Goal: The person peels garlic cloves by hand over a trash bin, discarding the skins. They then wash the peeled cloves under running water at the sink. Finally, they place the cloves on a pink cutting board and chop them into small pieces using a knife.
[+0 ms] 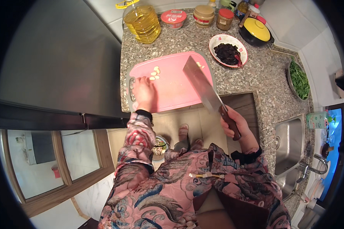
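My right hand [235, 123] grips the wooden handle of a cleaver [202, 86]. Its broad blade is raised and slants up and left across the right side of a pink cutting board [172, 94]. On the board's left side rests my left hand [144, 91], close to the grey-rimmed handle slot; its fingertips point down and what lies under them is hidden. Just beyond those fingers lie several peeled garlic cloves [154, 73]. A few small garlic pieces [199, 64] sit near the far right corner, past the blade.
Behind the board stand an oil jug [143, 24], a red-lidded tub [174, 19] and jars [204, 16]. To the right are a bowl of dark food [228, 53], a yellow-lidded pot [256, 30], leafy greens [299, 80] and a steel sink [289, 146]. An open drawer or cabinet [240, 106] adjoins the counter's front.
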Tool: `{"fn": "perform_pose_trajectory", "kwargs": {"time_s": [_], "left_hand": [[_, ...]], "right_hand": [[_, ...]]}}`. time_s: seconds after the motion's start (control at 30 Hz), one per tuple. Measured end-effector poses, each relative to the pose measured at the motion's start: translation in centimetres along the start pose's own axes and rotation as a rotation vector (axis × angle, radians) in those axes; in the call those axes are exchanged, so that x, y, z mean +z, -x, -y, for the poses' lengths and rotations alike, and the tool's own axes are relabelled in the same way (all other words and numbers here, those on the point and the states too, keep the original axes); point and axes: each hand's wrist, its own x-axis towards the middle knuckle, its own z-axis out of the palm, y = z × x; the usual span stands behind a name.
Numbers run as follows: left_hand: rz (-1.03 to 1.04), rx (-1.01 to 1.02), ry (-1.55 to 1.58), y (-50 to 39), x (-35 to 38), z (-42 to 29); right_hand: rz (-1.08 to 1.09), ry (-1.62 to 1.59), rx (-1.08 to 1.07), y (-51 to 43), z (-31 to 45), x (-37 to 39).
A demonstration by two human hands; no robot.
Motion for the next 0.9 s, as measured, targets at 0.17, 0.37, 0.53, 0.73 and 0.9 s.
{"fn": "perform_pose_trajectory", "kwargs": {"time_s": [0.17,0.37,0.53,0.73,0.9], "left_hand": [[0.116,0.036,0.205,0.7,0.0,2.7],[0.185,0.351,0.460,4.4,2.2,-3.0],[0.149,0.142,0.298,5.0,1.5,-4.1],[0.342,0.009,-0.216,6.5,-2.2,1.5],[0.353,0.051,-0.183,5.7,-2.3,2.0]], "right_hand": [[0.036,0.042,0.075,-0.9,-1.4,-0.3],[-0.053,0.219,0.109,-1.0,-1.2,0.1],[-0.080,0.660,0.105,-1.3,-2.2,1.3],[-0.121,1.405,-0.606,-1.7,-3.9,3.9],[-0.222,1.592,-0.716,-2.8,-6.3,3.7]]}}
